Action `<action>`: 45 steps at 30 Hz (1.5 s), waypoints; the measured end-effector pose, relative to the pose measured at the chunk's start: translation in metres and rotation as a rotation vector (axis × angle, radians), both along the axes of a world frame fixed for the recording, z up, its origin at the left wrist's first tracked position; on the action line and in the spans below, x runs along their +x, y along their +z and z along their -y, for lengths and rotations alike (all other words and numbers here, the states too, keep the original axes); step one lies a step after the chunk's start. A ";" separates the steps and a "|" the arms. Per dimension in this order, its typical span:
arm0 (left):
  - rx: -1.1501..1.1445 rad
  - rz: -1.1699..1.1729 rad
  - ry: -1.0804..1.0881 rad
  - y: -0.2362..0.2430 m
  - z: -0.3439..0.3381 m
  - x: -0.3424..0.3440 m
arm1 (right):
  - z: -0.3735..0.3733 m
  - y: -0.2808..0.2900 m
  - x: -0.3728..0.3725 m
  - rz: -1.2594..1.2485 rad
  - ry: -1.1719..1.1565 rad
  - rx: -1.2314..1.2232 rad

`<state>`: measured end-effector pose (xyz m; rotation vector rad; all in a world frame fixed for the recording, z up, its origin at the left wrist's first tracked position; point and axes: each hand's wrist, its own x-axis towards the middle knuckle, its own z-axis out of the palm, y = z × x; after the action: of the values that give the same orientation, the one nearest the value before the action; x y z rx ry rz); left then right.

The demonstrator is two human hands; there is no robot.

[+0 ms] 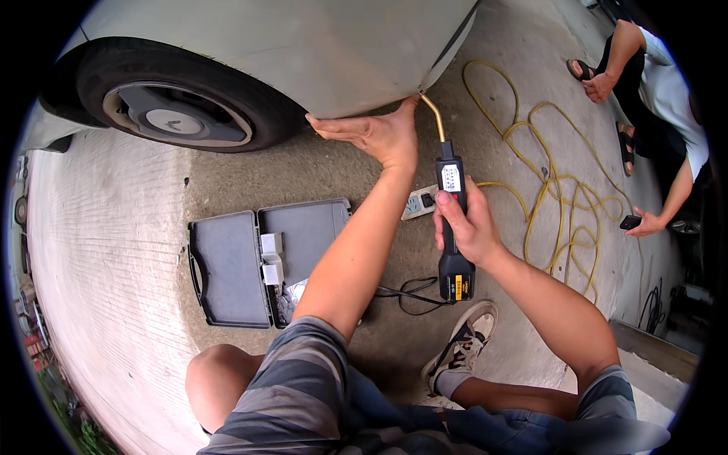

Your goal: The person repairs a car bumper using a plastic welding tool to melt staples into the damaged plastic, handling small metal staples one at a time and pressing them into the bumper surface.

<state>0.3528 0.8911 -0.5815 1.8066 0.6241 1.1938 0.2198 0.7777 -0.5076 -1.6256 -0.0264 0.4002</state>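
My right hand (470, 227) is wrapped round the black grip of a plastic welder (450, 174), with the thumb along its side. Its bent brass neck rises to the lower corner of a pale car bumper (364, 68). At that corner the tip touches the bumper or comes very close; I cannot tell which. My left hand (375, 135) lies along the bumper's lower edge with fingers stretched toward the wheel. Its thumb points up beside the tip, and nothing is held in this hand. A black cord (413, 296) lies below the tool.
The car's wheel (178, 121) is at upper left. An opened grey tool case (224, 265) holds small white boxes and a plastic bag. Near my right hand lies a power strip (418, 203). A yellow cable (557, 205) loops toward another person (667, 114) holding a phone.
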 end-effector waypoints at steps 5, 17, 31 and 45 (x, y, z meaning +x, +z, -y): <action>0.040 0.040 0.002 -0.001 -0.001 0.001 | 0.000 -0.001 -0.001 -0.002 -0.004 0.038; 0.040 0.010 0.031 -0.002 0.000 0.002 | 0.002 -0.001 -0.001 -0.021 -0.005 0.047; 0.057 0.026 0.029 0.000 -0.001 0.000 | 0.005 0.000 -0.001 -0.011 0.008 0.044; -0.034 -0.023 0.014 0.007 0.000 -0.004 | 0.016 -0.003 -0.014 0.011 0.041 -0.006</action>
<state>0.3492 0.8906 -0.5742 1.7929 0.6669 1.1664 0.2058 0.7618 -0.5103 -1.6356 -0.0668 0.4230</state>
